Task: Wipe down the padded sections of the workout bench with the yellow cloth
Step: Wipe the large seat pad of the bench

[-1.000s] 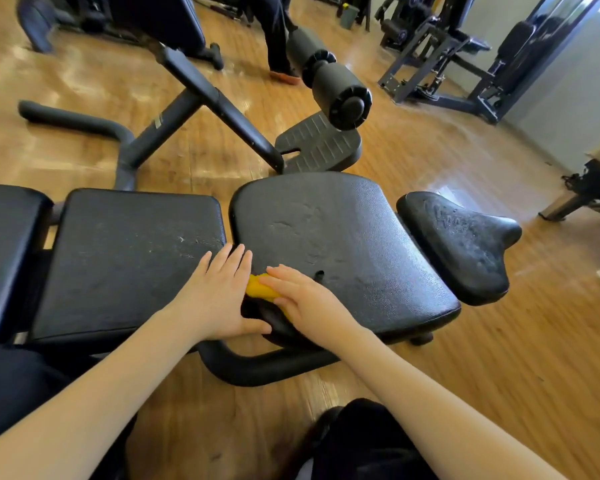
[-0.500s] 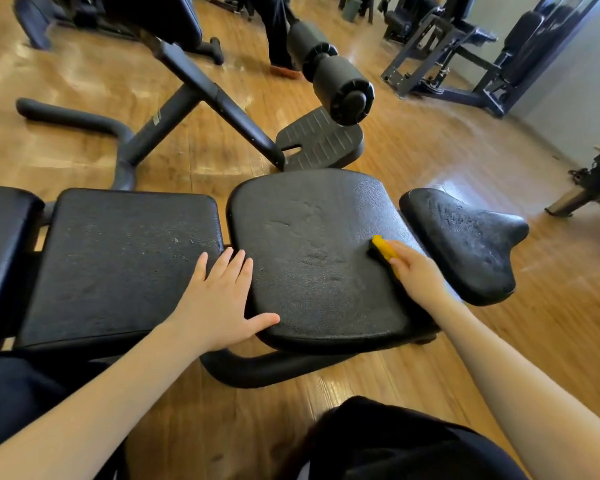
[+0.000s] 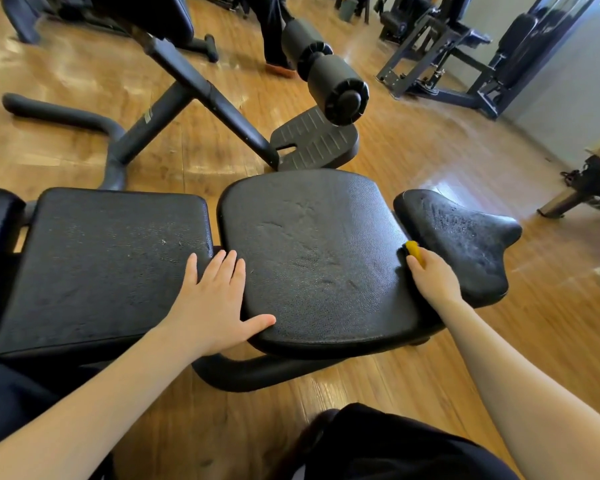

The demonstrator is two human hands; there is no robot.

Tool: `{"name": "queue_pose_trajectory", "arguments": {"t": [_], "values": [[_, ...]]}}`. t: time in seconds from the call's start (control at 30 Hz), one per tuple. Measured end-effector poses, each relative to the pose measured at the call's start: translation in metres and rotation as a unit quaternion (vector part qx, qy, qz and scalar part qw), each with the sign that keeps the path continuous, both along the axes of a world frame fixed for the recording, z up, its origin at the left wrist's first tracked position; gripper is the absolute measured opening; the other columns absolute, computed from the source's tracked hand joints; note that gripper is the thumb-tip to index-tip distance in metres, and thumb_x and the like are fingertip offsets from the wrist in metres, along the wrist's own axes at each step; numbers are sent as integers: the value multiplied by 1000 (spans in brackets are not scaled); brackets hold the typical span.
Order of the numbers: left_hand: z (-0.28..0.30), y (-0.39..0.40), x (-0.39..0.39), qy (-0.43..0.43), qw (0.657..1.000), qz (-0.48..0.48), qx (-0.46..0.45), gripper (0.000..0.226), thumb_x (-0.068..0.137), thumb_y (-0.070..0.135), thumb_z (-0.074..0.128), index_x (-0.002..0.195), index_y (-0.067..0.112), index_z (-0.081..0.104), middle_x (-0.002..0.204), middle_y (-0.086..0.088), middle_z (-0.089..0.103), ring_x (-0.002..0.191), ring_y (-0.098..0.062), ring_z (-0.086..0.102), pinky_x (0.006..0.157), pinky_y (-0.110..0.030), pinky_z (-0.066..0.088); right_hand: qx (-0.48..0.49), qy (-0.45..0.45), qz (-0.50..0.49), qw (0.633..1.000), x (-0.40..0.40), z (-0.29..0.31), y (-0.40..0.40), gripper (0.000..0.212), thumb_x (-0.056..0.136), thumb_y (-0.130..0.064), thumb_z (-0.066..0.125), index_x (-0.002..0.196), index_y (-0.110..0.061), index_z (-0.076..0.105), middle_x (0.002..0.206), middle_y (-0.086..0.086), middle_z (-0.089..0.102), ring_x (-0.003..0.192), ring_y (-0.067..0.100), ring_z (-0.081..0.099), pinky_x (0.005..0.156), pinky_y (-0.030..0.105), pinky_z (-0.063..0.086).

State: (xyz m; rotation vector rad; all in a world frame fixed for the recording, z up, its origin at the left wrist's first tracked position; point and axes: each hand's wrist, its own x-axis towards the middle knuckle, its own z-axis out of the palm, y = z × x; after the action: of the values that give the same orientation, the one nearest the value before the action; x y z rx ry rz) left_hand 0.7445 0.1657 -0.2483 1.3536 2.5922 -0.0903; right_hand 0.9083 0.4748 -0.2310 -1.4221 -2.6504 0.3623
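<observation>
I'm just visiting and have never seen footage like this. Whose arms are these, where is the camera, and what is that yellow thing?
The camera sits on a person's head, looking down at their own arms. There is no robot here. In front lies a black workout bench with several pads. The left hand rests flat with straight fingers, bridging the rectangular pad and the wide seat pad. The right hand grips a bunched yellow cloth at the seat pad's right edge, beside the small end pad. Other gym machines stand on the wooden floor behind.
</observation>
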Motion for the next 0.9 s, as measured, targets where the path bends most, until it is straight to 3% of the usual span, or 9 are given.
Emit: {"name": "queue_pose_trajectory", "arguments": {"t": [0.13, 0.3, 0.4, 0.5, 0.67, 0.9], "values": [[1, 1, 1, -2, 1000, 2, -13, 114, 63, 84, 1, 148, 9, -2, 158, -8, -5, 145, -22, -8, 113, -53, -4, 11, 3, 76, 997, -32, 1, -27, 40, 94, -23, 44, 132, -14, 47, 132, 11, 50, 122, 31, 45, 98, 39, 37], [6, 0, -4, -12, 1000, 1, -5, 104, 76, 82, 16, 149, 10, -1, 158, -6, -6, 144, -24, -11, 115, -49, -2, 18, 13, 206, 978, -77, -6, -86, 43, 86, -26, 40, 123, -7, 52, 127, 13, 52, 121, 32, 44, 105, 40, 33], [4, -3, -7, 22, 999, 42, 23, 92, 84, 72, 19, 149, 9, 2, 158, -8, -2, 144, -26, -7, 116, -48, 3, 15, 21, 301, 953, -102, -11, -134, 41, 91, -15, 46, 131, -9, 44, 137, 12, 44, 129, 29, 36, 110, 38, 27], [0, -12, -16, 72, 989, 114, 55, 85, 89, 64, 22, 148, 6, 7, 157, -14, 6, 144, -31, 1, 115, -48, 9, 11, 12, 367, 930, -120, -18, -175, 47, 96, -18, 41, 141, -13, 30, 149, 7, 31, 139, 23, 24, 115, 34, 17], [-2, -19, -23, 55, 981, 167, 82, 78, 92, 57, 27, 148, 5, 10, 156, -16, 10, 144, -33, 6, 115, -46, 13, 4, 18, 395, 919, -126, -16, -178, 44, 98, -17, 38, 141, -15, 31, 151, 3, 28, 141, 18, 20, 114, 24, 9], [-1, -12, -25, 36, 980, 176, 91, 78, 92, 56, 27, 148, 4, 7, 157, -15, 5, 144, -30, 1, 115, -45, 10, -26, 41, 400, 915, -128, -16, -143, 42, 96, -12, 40, 138, -13, 38, 148, 6, 35, 140, 21, 25, 113, 22, 11]]}}
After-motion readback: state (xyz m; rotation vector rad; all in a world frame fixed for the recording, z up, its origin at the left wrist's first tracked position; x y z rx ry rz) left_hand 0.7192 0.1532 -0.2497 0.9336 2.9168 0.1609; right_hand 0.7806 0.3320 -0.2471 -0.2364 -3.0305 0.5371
